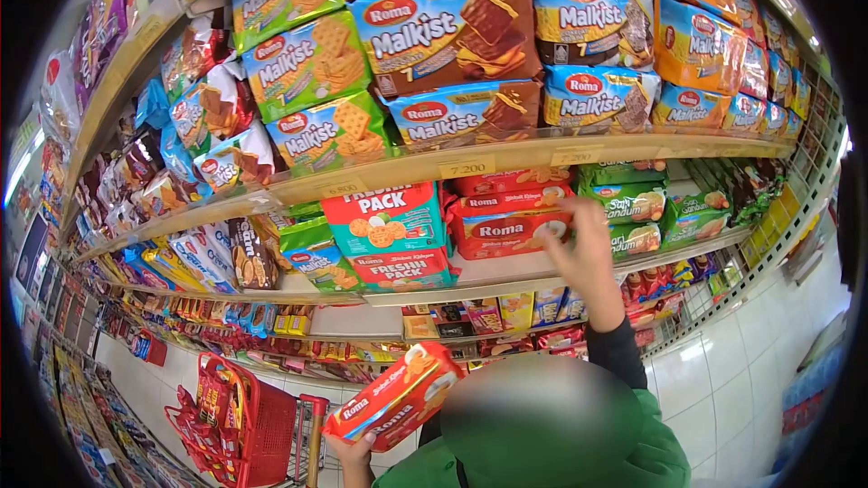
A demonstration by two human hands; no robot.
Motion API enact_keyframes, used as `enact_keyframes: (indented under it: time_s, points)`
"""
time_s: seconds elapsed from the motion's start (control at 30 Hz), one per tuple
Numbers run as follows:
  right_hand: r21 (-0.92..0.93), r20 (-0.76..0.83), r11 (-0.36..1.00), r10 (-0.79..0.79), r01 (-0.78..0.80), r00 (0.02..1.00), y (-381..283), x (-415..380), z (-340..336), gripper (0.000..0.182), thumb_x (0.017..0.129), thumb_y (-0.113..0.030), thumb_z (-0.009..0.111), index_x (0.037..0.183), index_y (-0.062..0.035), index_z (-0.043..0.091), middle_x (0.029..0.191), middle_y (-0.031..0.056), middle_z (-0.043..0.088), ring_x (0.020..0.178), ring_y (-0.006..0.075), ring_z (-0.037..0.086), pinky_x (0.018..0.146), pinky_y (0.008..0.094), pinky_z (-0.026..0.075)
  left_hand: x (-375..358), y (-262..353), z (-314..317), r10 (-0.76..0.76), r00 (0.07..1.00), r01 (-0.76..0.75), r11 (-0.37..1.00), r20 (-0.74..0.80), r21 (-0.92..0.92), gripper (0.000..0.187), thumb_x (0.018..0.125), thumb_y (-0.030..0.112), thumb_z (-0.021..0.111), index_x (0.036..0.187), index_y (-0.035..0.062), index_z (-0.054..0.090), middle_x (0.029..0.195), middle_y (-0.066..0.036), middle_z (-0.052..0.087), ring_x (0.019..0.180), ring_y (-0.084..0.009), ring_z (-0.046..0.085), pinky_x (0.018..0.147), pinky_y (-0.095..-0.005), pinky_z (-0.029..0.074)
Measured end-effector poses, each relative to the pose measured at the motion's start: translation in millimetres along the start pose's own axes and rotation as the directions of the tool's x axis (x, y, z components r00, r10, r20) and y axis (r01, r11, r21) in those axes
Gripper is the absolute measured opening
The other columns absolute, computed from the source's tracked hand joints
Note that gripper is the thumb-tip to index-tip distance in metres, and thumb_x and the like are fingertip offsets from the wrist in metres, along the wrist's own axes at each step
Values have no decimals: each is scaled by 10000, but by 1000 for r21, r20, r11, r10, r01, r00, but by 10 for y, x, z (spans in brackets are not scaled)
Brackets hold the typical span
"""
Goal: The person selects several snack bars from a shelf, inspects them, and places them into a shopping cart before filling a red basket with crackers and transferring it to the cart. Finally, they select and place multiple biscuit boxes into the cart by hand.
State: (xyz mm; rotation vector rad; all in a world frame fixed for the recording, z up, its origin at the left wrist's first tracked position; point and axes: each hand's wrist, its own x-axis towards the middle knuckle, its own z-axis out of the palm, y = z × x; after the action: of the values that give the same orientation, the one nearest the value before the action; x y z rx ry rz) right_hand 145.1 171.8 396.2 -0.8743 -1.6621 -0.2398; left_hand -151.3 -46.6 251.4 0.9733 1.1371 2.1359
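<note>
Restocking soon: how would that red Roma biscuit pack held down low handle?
The red Roma pack looks like thin glossy film, so probably slippery and crinkly. The left hand holds it alone, suggesting it's light. Biscuits inside likely break if squeezed.

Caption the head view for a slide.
Left hand holds a red Roma biscuit pack while the right hand reaches to stacked red packs on a shop shelf, above a red basket.

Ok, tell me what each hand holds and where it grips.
The left hand holds a red Roma pack by its lower end, from underneath. The right hand is at the shelved red packs; any grip cannot be told.
</note>
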Motion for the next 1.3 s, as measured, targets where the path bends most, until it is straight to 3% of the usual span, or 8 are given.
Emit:
enact_keyframes:
  time_s: [0.13, 0.23, 0.33, 0.57, 0.67, 0.97, 1.17, 1.3]
  points:
    - [-416, -85, 904, -148, 99, 985, 96, 447, 33, 451, 590, -166, 648, 985, -25, 482, 973, 154, 484, 899, 324, 445, 770, 391, 362, -102, -35, -190, 11, 994, -11, 1000, -109, 0, 652, 507, 93, 674, 1044, -37, 329, 951, -136, 492, 866, -209, 509, 794, -340, 409]
    - [-629, 98, 766, -93, 134, 991, 208, 577, 126, 450, 613, -283, 630, 1006, -104, 503, 1000, 128, 496, 926, 305, 454, 794, 411, 350, -161, -55, -238, 32, 984, -34, 999, -176, -8, 652, 512, 88, 670, 1051, -34, 324, 961, -136, 483, 881, -213, 500, 805, -344, 401]
    - [-618, 105, 782, -22, 82, 994, 474, 751, 213, 432, 626, -374, 608, 1002, -180, 524, 982, 81, 529, 929, 260, 475, 806, 403, 352, -205, -52, -270, 13, 976, -14, 1000, -218, -2, 641, 511, 86, 669, 1044, -34, 334, 962, -134, 481, 885, -212, 496, 805, -341, 400]
    - [-360, 112, 931, -19, 58, 994, 641, 804, 209, 321, 638, -314, 589, 903, -135, 561, 908, 58, 564, 876, 256, 505, 771, 381, 387, -164, -28, -237, 12, 978, -8, 1000, -206, 19, 593, 500, 104, 682, 992, -44, 384, 913, -120, 504, 829, -200, 518, 771, -321, 416]
    - [-488, 34, 867, -101, 105, 994, 723, 747, 264, 287, 616, -312, 613, 839, -133, 586, 843, 56, 581, 832, 246, 525, 751, 367, 400, -136, -24, -180, 1, 981, 9, 999, -196, 49, 588, 495, 117, 690, 977, -43, 393, 897, -112, 511, 809, -187, 521, 752, -309, 421]
    - [-172, 65, 982, 86, -74, 994, 730, 751, 148, 249, 641, -313, 621, 801, -122, 599, 791, 58, 597, 773, 218, 550, 689, 342, 415, 78, 38, 8, 73, 993, -64, 993, -88, 103, 549, 499, 136, 693, 941, -30, 413, 844, -78, 511, 763, -146, 513, 721, -274, 418]
    - [-188, 288, 981, 6, 50, 958, 967, 847, 86, 275, 688, -219, 596, 928, -92, 551, 895, 77, 578, 863, 220, 531, 730, 325, 415, 49, -53, -153, 7, 1000, -8, 990, 8, 144, 709, 466, 76, 623, 1094, -12, 306, 996, -123, 452, 909, -217, 470, 831, -342, 369]
    - [-334, 266, 926, -84, 173, 960, 1048, 849, 154, 275, 691, -209, 591, 935, -92, 546, 904, 79, 573, 865, 218, 528, 725, 321, 417, -6, -51, -90, 37, 987, -26, 997, -157, 72, 529, 491, 84, 668, 948, -30, 426, 864, -84, 510, 786, -159, 512, 744, -287, 410]
